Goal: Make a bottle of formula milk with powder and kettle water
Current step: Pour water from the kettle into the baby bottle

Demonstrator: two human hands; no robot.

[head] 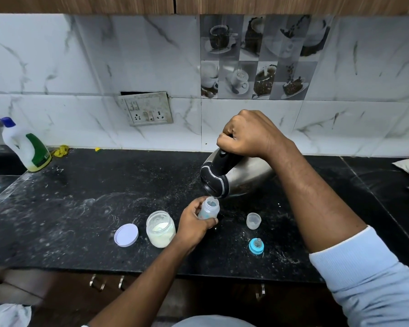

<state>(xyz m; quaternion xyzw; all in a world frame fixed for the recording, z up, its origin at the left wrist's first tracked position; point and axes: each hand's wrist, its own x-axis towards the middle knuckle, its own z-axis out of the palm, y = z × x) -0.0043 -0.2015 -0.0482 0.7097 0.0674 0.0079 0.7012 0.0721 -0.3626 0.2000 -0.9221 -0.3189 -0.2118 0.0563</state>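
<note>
**Pouring Kettle Water into the Feeding Bottle**

We hold the steel kettle (pixel 241 175) by its black handle with our right hand (pixel 250 135), fingers wrapped fully around the grip in a closed fist. The kettle is tipped steeply toward us, its black lid end lowest and its spout directly over the mouth of the baby bottle (pixel 209 210). A thin stream of water appears to pass from spout to bottle mouth.

Our left hand (pixel 194 223) clamps the baby bottle from its left side, thumb and fingers curled around the lower body. The bottle stands roughly upright near the middle of the black granite countertop (pixel 80 208), uncapped; whether its base touches the surface we cannot tell, as the hand covers it.

Component positions on the countertop:

- The open powder jar (pixel 160 228), partly filled with pale formula powder, stands just left of our left hand.
- The jar's white lid (pixel 126 234) lies flat just left of the jar.
- The clear bottle cap (pixel 253 220) stands to the right of the bottle, apart from it.
- The blue teat ring (pixel 256 246), with its teat fitted, lies nearer us than the cap.

A white detergent bottle (pixel 25 147) with a blue cap stands at the far left, against the marble-patterned tiled wall (pixel 92 67). A switch-and-socket plate (pixel 145 110) is mounted on that wall.
</note>
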